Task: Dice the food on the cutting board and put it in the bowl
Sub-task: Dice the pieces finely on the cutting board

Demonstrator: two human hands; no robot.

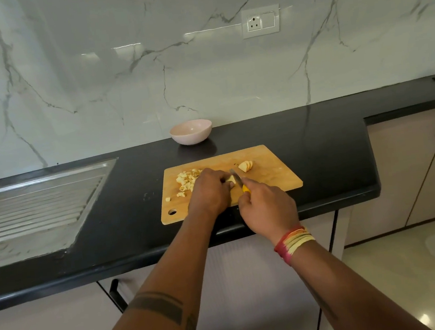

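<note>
Pale yellow, cut small: diced pieces (pixel 187 180) heaped on the left part of the wooden cutting board (pixel 271 175), one stray cube near the left edge above the hanging hole; further right, a sliced wedge (pixel 246 166) fanned near the far edge, not yet diced; between the two, a single pale piece (pixel 230 179) at mid-board under the blade. Around, left to right: ribbed steel drainboard (pixel 35 208) sunk into the black countertop (pixel 330 153); pink bowl (pixel 191 132) behind the board, close to the marble wall, well apart from the heap, nothing visible inside from this angle; white socket plate (pixel 261 21) up on the wall; cabinet doors with dark handles at far right. Nothing lying between board and bowl, just bare black counter. Left hand (pixel 210 192) knuckles-up over the board's near half, fingers curled and clamped down on the pale piece, fingertips just left of the blade, part of the heap hidden behind the knuckles. Right hand (pixel 268 210) closed tight round the yellow handle of the knife (pixel 237 179), blade angled away and leftward, edge touching the pale piece just beside the left fingertips; red and yellow threads wrapped round the right wrist.
</note>
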